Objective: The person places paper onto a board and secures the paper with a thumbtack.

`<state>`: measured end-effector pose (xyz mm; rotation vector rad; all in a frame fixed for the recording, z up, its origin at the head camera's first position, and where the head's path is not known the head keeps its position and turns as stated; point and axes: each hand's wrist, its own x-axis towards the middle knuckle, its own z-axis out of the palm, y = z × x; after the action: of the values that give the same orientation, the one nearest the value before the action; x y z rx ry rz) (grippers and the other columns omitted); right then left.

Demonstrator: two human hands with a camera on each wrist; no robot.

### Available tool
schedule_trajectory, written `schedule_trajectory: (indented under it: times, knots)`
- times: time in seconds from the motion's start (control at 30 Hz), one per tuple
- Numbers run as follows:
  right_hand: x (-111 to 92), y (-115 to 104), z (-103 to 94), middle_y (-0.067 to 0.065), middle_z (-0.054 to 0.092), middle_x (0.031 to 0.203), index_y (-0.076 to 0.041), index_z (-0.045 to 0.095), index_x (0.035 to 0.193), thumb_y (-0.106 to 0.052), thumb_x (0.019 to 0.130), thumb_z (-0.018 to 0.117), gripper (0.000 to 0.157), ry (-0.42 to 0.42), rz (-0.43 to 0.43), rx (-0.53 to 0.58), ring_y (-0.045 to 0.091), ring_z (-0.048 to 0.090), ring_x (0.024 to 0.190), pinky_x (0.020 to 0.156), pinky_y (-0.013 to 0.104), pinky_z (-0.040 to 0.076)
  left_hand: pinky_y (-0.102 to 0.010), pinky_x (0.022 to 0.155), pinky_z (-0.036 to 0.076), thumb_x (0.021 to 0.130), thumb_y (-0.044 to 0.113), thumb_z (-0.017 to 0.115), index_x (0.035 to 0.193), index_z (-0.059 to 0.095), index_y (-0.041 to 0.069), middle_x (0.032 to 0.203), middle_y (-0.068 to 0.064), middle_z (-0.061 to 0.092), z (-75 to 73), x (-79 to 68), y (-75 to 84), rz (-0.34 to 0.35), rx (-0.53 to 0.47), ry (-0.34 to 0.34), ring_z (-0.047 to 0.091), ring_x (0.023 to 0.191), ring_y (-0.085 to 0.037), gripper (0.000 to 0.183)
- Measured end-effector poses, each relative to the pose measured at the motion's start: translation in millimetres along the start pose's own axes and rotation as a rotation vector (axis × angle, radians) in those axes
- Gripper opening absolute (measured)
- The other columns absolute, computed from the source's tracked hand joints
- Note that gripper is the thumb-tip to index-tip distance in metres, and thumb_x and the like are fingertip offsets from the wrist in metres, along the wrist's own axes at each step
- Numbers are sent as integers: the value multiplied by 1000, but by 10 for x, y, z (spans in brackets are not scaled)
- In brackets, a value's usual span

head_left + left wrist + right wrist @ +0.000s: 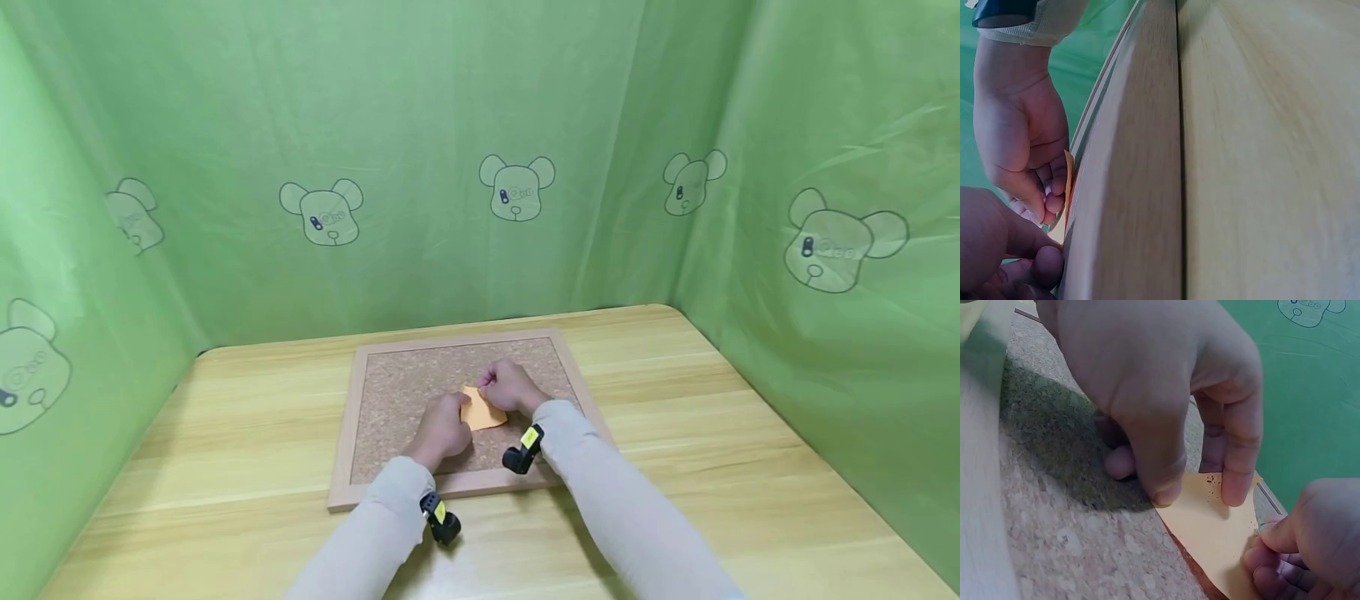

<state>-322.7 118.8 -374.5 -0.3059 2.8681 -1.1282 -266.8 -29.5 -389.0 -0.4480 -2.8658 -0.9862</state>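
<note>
A small orange sheet of paper (483, 414) lies over a wood-framed corkboard (405, 375), its near edge lifted and slightly curved. My left hand (442, 425) holds the paper's left side; the right wrist view shows its thumb at the edge and a finger (1239, 481) on the face. Small dark marks (1210, 481) dot the sheet near that finger. At the far right edge, my right hand (512, 387) pinches with thumb and fingers bent together. A tiny greenish spot shows at those fingertips (1266, 534); I cannot tell if they hold something small besides the paper.
The corkboard lies flat on a light wood table (675, 400), with its wooden frame (1138, 156) raised around the cork. Green curtains (435, 100) printed with bear heads stand behind and at both sides. Black cameras (522, 450) are strapped to both wrists.
</note>
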Motion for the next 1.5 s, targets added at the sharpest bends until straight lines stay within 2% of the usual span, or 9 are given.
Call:
schedule_trajectory:
  times: [0.27,0.4,0.57,0.8,0.93,1.07,1.23,1.5]
  knots:
    - [32,26,38,2,61,73,-5,68,78,-3,80,63,6,7,37,-24,14,53,65,56,21,42,-41,84,50,66,-7,57,101,68,-10,96,-21,62,31,9,-58,40,5,28,58,95,-35,37]
    - [52,1,33,2,59,73,-6,67,77,-3,80,61,7,-28,92,-26,14,51,63,53,20,40,-42,88,48,68,-8,59,102,69,-9,100,-21,62,33,23,-53,8,6,-5,57,99,-35,36]
    - [91,-25,22,2,57,69,-7,64,74,-5,84,61,10,-59,152,-24,13,50,60,49,20,38,-39,91,48,70,-6,60,105,69,-6,103,-18,62,13,18,-22,-1,45,-25,56,102,-33,36]
    - [133,-73,22,-1,45,55,-13,50,57,-7,86,56,30,-65,190,-94,11,40,48,42,20,31,-39,90,48,72,-6,60,105,69,-6,101,-18,58,-8,5,0,-17,28,-39,56,99,-32,34]
    - [150,-103,22,-2,37,51,-15,41,52,-5,83,51,34,-59,226,-126,11,34,44,40,22,26,-39,90,48,73,-6,60,105,69,-6,102,-17,58,-12,7,2,-30,25,-47,55,100,-31,33]
    - [169,-112,35,-1,37,52,-15,40,52,-3,79,51,32,-56,265,-129,12,36,45,40,23,28,-39,91,48,74,-5,60,106,69,-6,104,-17,57,-17,10,1,-46,19,-58,55,101,-30,33]
    - [182,-117,52,1,40,56,-14,41,54,-1,73,54,27,-28,259,-165,15,40,49,41,23,30,-39,92,47,73,-6,59,105,69,-7,104,-18,58,-17,19,-5,-41,20,-61,54,103,-32,34]
    - [200,-142,61,11,57,72,-6,57,65,-6,73,59,8,-9,216,-278,21,52,60,46,25,38,-39,94,46,74,-6,59,107,68,-7,110,-19,57,-23,25,8,-64,15,-85,53,106,-31,34]
